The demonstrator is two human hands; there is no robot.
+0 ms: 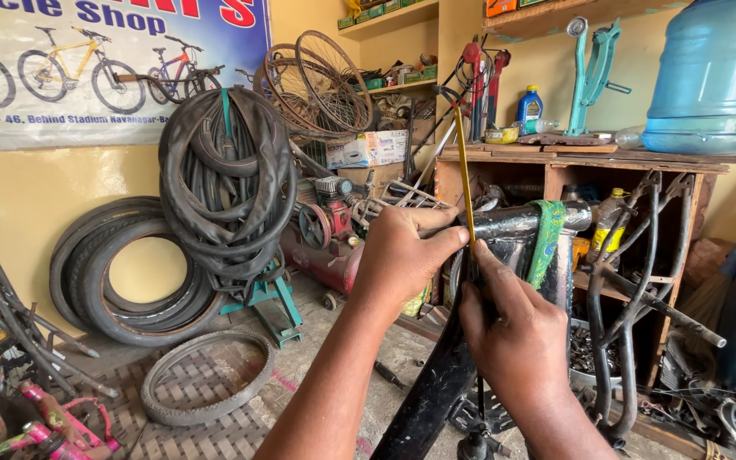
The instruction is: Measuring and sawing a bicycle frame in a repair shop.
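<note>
A black bicycle frame (436,383) rises from the bottom centre, its head tube (513,223) wrapped with a green patterned band (545,238). My left hand (402,255) grips the frame near the top, thumb pressed towards a thin yellow rod (463,162) that stands upright with a dark hooked tip. My right hand (513,341) pinches the lower part of that rod against the frame, index finger pointing up along it. Both forearms come in from the bottom edge.
Tyres (223,187) hang on the yellow wall, more tyres (129,273) lean below and one lies on the floor (206,375). A red air compressor (325,238) stands behind. A wooden bench (598,158) holds a blue water jug (713,77). Bare frames (641,281) lean right.
</note>
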